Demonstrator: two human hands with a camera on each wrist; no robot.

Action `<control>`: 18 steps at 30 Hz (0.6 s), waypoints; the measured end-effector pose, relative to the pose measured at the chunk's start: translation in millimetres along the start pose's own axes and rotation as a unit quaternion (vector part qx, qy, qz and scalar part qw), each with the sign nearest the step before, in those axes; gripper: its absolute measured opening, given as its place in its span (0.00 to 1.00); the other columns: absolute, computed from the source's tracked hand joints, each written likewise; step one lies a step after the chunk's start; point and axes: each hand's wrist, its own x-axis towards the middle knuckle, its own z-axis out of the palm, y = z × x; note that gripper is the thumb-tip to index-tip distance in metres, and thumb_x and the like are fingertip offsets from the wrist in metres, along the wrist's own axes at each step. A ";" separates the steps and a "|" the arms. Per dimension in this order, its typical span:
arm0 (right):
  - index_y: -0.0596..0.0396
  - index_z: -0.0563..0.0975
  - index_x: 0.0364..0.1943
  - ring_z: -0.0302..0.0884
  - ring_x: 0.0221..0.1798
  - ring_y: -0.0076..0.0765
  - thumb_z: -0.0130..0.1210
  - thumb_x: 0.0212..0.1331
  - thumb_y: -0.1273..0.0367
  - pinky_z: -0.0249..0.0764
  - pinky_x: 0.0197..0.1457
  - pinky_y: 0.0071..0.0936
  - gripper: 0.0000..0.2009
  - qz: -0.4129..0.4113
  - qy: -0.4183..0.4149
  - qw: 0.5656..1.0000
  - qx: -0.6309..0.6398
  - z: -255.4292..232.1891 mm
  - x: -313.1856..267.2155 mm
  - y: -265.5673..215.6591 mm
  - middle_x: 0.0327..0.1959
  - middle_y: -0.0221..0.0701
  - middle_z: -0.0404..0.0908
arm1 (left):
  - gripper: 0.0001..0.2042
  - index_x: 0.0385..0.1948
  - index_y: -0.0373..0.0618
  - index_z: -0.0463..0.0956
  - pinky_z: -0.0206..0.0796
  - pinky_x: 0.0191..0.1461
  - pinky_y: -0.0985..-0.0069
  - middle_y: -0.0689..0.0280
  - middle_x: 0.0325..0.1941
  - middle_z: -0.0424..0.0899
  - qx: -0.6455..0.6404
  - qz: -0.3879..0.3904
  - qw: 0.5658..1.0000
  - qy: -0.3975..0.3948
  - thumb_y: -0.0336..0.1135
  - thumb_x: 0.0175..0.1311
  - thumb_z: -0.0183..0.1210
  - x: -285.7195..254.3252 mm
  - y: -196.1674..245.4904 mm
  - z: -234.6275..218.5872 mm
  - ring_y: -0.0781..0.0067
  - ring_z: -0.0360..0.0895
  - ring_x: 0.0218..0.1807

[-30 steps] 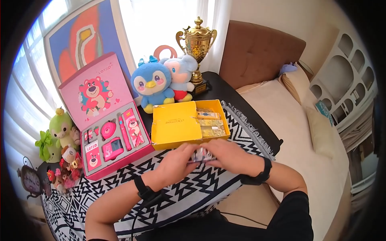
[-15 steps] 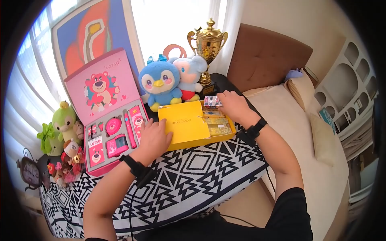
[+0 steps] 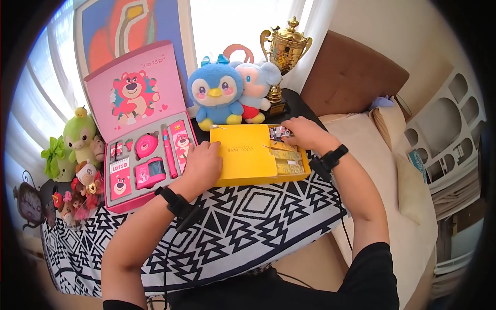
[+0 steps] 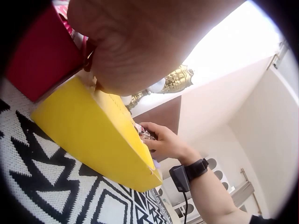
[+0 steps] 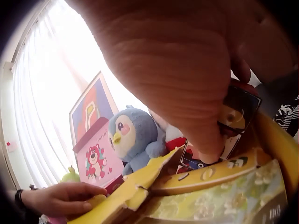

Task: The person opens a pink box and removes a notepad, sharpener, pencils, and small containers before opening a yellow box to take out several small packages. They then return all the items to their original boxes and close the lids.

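A yellow box [image 3: 243, 152] lies on the table, a yellow flap covering its left part and packs showing in its open right end. My right hand [image 3: 308, 133] pinches a small dark printed box [image 3: 280, 133] at the back of that open end. In the right wrist view, thumb and fingers grip the small printed box [image 5: 238, 109] close above a yellow pack [image 5: 212, 172] and a floral pack [image 5: 219, 200]. My left hand [image 3: 203, 164] rests on the yellow box's left end; the right wrist view shows its fingers [image 5: 86, 191] lying extended on the yellow card.
Left of the yellow box stands an open pink gift box [image 3: 150, 155]. Behind are a blue penguin plush [image 3: 216, 93] and a gold trophy [image 3: 285, 57]. More plush toys [image 3: 80, 139] sit at far left. A patterned cloth [image 3: 232, 222] covers the table; a bed [image 3: 361, 170] is at right.
From in front of the yellow box, the right hand has carried the small printed box to its back right and lowered it into the open end. The left hand has moved to the yellow box's left end.
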 end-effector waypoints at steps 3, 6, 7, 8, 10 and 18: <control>0.55 0.78 0.58 0.77 0.58 0.52 0.62 0.61 0.61 0.74 0.61 0.41 0.23 -0.020 -0.043 0.998 0.037 -7.7 0.8 1.6 0.52 0.43 0.81 | 0.19 0.57 0.36 0.74 0.57 0.71 0.45 0.50 0.50 0.79 -0.001 0.005 1.000 -0.010 0.33 0.67 0.55 -0.7 2.4 -3.5 0.47 0.75 0.57; 0.58 0.76 0.61 0.76 0.59 0.52 0.61 0.62 0.65 0.73 0.63 0.42 0.23 -0.035 -0.048 0.997 0.055 5.3 1.1 -2.4 0.54 0.45 0.80 | 0.18 0.57 0.36 0.74 0.56 0.72 0.45 0.50 0.50 0.79 0.001 0.017 1.000 -0.018 0.31 0.68 0.54 0.2 2.7 -3.4 0.48 0.76 0.57; 0.58 0.74 0.63 0.75 0.59 0.52 0.59 0.63 0.68 0.72 0.64 0.41 0.23 -0.037 -0.046 0.996 0.060 10.1 2.7 -10.4 0.55 0.46 0.80 | 0.17 0.57 0.37 0.74 0.55 0.73 0.45 0.50 0.50 0.79 0.001 0.009 1.000 -0.025 0.31 0.68 0.53 0.3 2.6 -2.8 0.48 0.75 0.57; 0.59 0.71 0.66 0.75 0.60 0.53 0.57 0.64 0.70 0.71 0.65 0.41 0.25 -0.027 -0.071 0.994 0.079 4.2 -2.0 -23.1 0.56 0.47 0.78 | 0.17 0.56 0.37 0.75 0.54 0.74 0.45 0.51 0.50 0.78 0.002 0.001 1.000 -0.031 0.30 0.68 0.53 -0.2 1.2 -2.5 0.48 0.75 0.58; 0.59 0.70 0.67 0.75 0.61 0.52 0.57 0.62 0.71 0.72 0.66 0.40 0.27 -0.031 -0.055 0.992 0.110 18.6 1.7 -18.4 0.56 0.45 0.78 | 0.17 0.57 0.37 0.74 0.54 0.74 0.44 0.51 0.50 0.78 -0.002 0.007 1.000 -0.021 0.30 0.68 0.53 -1.3 -1.5 -0.6 0.48 0.75 0.58; 0.62 0.79 0.54 0.77 0.56 0.50 0.59 0.62 0.69 0.75 0.60 0.41 0.17 -0.007 0.265 0.961 0.077 38.9 -31.1 -5.3 0.52 0.43 0.79 | 0.20 0.59 0.31 0.71 0.60 0.72 0.51 0.43 0.54 0.78 -0.103 0.025 0.992 0.067 0.27 0.64 0.53 -8.7 3.3 3.9 0.42 0.74 0.59</control>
